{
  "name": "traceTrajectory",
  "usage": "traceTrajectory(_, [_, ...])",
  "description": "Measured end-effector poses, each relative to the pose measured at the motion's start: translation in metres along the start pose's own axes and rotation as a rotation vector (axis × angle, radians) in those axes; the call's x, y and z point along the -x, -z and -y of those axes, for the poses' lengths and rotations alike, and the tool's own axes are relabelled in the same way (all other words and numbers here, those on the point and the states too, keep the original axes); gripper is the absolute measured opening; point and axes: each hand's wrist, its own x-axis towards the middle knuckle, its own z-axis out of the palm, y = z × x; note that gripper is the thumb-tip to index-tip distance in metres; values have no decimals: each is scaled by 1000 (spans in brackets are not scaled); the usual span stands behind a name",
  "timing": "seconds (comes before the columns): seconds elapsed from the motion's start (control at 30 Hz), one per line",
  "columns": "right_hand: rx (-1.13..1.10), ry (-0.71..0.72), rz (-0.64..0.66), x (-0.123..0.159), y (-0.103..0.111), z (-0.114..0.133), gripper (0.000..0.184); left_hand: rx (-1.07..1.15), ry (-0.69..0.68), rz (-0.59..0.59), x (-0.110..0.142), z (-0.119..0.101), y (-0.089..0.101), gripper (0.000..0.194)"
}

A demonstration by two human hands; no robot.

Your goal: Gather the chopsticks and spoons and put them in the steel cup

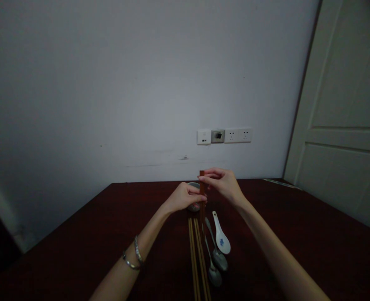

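Observation:
My left hand (187,196) pinches a pair of reddish-brown chopsticks (202,213) at mid-length, while my right hand (220,182) grips their upper end. They stand roughly upright above the table, and I cannot make out exactly how many sticks there are. Partly hidden behind my left hand is a bowl (193,207) with a patterned side. Below my hands lie several light wooden chopsticks (195,255) in two groups. To their right are two metal spoons, one (220,260) beside the other (215,276), then a white soup spoon (223,244) with a blue mark.
The dark red table (109,230) reaches back to a pale wall (141,83) with sockets and switches (224,136). A flat strip (282,183) lies at the table's back right edge. A light panelled door (344,125) stands on the right.

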Motion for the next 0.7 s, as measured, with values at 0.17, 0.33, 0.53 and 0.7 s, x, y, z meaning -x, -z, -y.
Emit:
traceTrajectory(0.17, [41,-2,-4,1,0,3,33,-21,31,4,-2,4,1,31])
traceTrajectory(0.33, [55,-2,-7,1,0,4,33,-37,22,5,-3,5,1,30])
traceTrajectory(0.53, [61,-10,-11,1,0,3,33,-69,31,16,-3,6,2,32])
traceTrajectory(0.7, [52,-9,-1,1,1,1,32,-57,44,10,-2,4,1,31])
